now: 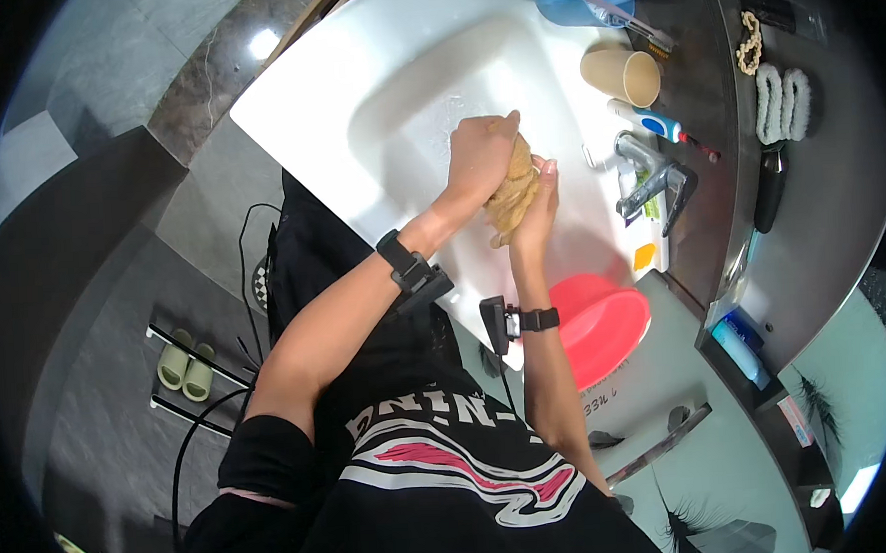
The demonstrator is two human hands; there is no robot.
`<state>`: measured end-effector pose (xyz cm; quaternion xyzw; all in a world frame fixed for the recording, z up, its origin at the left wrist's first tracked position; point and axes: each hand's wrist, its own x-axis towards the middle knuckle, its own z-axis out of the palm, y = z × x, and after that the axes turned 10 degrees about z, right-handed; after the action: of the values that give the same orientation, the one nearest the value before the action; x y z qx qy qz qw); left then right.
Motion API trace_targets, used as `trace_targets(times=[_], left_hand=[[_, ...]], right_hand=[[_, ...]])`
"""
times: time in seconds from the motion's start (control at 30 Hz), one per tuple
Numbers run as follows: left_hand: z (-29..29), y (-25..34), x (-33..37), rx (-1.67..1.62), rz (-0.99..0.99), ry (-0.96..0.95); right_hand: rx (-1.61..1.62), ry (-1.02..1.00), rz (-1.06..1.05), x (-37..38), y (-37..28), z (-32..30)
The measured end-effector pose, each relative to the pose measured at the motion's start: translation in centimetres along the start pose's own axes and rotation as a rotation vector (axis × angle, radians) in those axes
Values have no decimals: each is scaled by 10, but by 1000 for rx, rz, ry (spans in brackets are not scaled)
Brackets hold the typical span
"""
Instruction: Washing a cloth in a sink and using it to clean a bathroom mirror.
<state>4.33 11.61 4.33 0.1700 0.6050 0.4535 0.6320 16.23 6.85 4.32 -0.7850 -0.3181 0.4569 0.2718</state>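
A wet-looking tan cloth (511, 201) is bunched up between my two hands, over the white sink (313, 93). My left hand (481, 159) is closed around its upper left part. Lower down on the right, my right hand (537, 207) grips the other side, with its fingers partly hidden behind the folds. Some water shows in the basin beside my left hand. To the right of my hands stands the chrome faucet (650, 177), which neither hand touches.
Along the sink's right edge are a beige cup (623, 77), a blue holder (569, 0) with brushes, and a toothpaste tube (645, 121). A red basin (596, 329) sits by my right forearm. Green slippers (185, 366) rest on a rack at left, near black cables.
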Motion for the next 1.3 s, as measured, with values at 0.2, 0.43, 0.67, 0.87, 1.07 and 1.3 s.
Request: trace_targets(times=[0.2,0.43,0.67,0.87,1.07,1.3], left_hand=[[-2,6,-10,2,171,-113],[-3,28,-17,200,374,-716],[8,26,-23,-55,369,-691],[22,23,-25,47,462,-142],[38,5,-14,175,552,2],[39,10,-16,290,600,31]], right_hand=[[104,-352,326,-29,-48,-15],[989,-708,682,-27,-38,-65],[965,-735,640,-46,-38,-47],[743,-113,368,-42,-43,3],[401,117,162,-6,13,-1],[231,70,17,-19,1,-13]])
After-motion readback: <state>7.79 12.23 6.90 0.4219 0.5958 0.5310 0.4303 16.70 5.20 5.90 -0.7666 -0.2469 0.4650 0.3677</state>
